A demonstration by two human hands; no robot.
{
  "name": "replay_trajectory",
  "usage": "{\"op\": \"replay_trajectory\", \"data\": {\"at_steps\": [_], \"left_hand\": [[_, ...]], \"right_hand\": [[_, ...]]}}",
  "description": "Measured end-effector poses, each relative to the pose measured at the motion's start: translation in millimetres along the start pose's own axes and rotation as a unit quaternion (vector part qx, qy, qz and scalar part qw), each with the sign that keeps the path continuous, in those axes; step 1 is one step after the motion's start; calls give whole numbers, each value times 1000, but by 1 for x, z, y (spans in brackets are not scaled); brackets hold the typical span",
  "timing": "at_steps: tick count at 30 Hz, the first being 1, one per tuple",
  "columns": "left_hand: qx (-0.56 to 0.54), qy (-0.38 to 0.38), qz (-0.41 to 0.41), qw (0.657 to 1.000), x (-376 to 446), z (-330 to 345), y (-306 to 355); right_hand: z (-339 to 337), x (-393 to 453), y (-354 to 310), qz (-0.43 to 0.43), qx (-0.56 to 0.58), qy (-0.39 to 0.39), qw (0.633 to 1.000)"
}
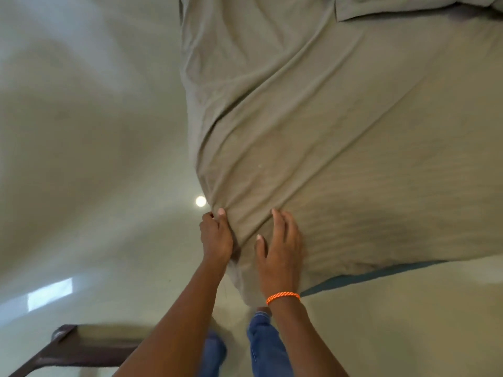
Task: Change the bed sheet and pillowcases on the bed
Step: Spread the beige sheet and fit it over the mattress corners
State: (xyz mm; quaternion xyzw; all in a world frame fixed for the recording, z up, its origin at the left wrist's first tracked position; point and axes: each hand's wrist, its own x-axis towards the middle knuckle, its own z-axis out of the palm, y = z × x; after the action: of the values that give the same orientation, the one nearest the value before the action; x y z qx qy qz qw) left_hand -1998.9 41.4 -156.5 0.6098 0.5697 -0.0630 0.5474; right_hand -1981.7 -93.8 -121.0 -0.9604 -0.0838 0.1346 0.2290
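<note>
One olive sheet (313,131): left hand (216,238) pinches its corner; right hand (280,248) lies flat, fingers spread; one pillow (408,6), perhaps.

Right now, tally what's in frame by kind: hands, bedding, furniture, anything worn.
Hands: 2, left hand gripping the sheet corner, right hand flat on it
Bed sheets: 1, olive sheet
Pillows: 1, pillow, partly cut off
Wristbands: 1, orange wristband
Dark furniture: 1, wooden frame
Total: 6

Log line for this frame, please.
step: fitting sheet corner | left hand: grips sheet | right hand: flat on sheet
</note>
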Motion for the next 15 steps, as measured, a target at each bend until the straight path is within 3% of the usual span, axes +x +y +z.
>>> {"op": "replay_trajectory", "data": {"at_steps": [3,8,11,15], "left_hand": [[11,8,29,999,-7,-4,-4],[108,-12,154,982,-18,-32,-10],[177,-41,204,962,-24,-53,-8],[189,-87,256,944,-1,-72,-33]], "right_hand": [[7,-16,7,32,-3,-22,999],[27,-41,3,39,-15,-60,997],[43,-37,-7,71,-45,-28,996],[68,-36,-28,137,-81,40,986]]}}
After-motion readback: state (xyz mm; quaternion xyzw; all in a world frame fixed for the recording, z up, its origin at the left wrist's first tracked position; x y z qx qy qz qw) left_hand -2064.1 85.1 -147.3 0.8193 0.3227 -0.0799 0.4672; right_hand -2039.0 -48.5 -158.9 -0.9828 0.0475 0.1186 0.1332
